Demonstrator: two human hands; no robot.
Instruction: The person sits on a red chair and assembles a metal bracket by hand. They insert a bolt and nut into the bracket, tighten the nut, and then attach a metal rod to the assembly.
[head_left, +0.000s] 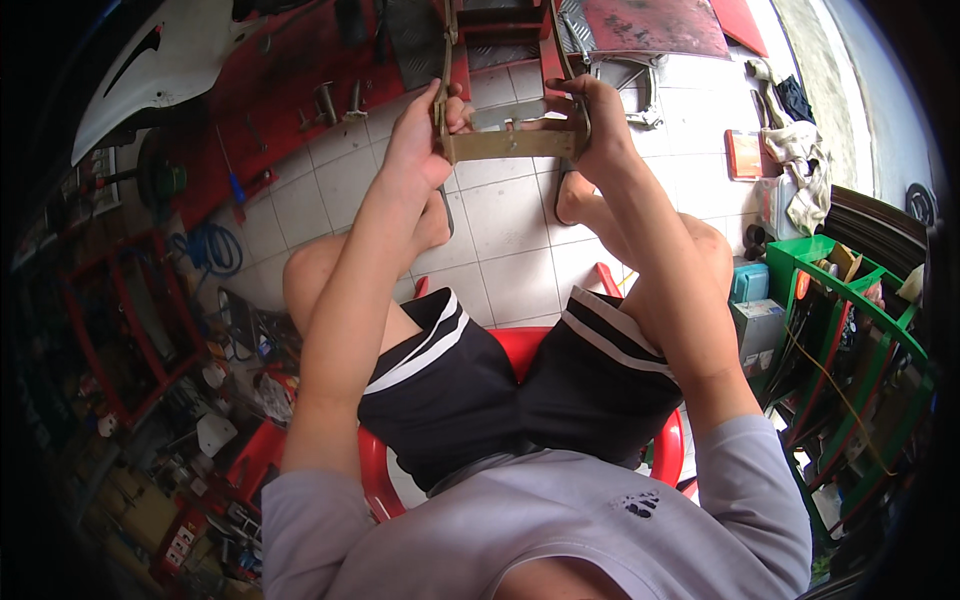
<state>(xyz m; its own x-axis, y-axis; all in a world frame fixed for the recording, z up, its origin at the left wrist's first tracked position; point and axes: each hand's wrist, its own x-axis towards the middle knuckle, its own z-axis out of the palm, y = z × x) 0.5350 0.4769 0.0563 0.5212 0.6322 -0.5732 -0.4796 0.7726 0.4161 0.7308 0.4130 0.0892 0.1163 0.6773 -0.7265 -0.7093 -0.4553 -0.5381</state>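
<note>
A gold-brown metal frame [512,147] with two long side arms and a flat crossbar is held out in front of me, above the tiled floor. My left hand [415,135] is closed around its left side, thumb pointing up along the arm. On the opposite side my right hand [603,120] grips the frame near the crossbar's end, its fingers partly hidden behind the metal. The frame's far end runs out of the top of the picture.
A red work platform [375,92] lies ahead, with bolts [326,103] and a blue-handled screwdriver [236,188] near its edge. Coiled blue hose [212,250] is at left. A green rack [850,285] stands at right. I sit on a red chair [520,345].
</note>
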